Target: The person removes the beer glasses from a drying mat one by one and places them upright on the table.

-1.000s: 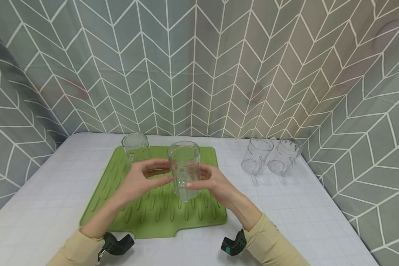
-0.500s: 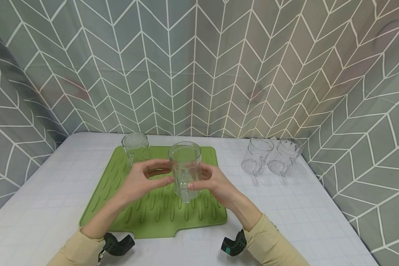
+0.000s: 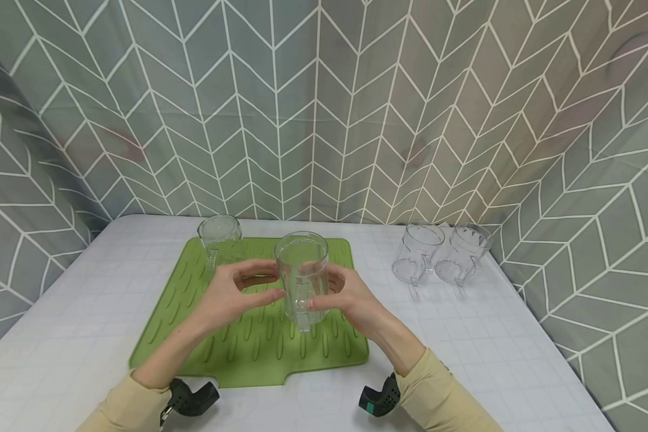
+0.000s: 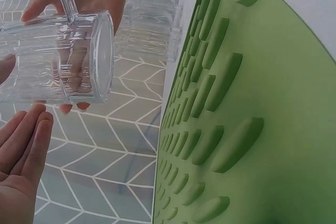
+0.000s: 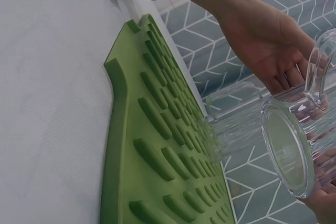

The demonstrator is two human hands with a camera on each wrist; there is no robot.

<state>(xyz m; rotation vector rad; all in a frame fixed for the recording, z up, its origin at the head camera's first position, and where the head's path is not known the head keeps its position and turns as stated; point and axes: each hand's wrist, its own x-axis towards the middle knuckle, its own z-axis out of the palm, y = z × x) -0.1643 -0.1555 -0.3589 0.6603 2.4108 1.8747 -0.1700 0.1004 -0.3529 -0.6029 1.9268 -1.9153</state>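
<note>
A clear glass mug (image 3: 301, 258) is held upright over the green ribbed mat (image 3: 248, 357), its handle turned toward me. From the left, my left hand (image 3: 231, 295) holds it with thumb and fingertips at the wall. My right hand (image 3: 353, 298) grips the opposite side, fingers behind the glass and thumb by the handle. In the left wrist view, a gap shows between the mug's thick base (image 4: 103, 56) and the mat. Another glass mug (image 3: 219, 234) stands on the mat's back left corner, partly behind my left hand.
Two more glass mugs (image 3: 418, 252) (image 3: 463, 255) stand side by side on the white table (image 3: 464, 336) at the back right. A patterned curtain (image 3: 313, 120) borders the table at the back and sides. Black wrist devices (image 3: 193, 398) hang under both wrists.
The held mug and both hands have shifted very slightly to the right and down. The other mugs and the mat have not moved.
</note>
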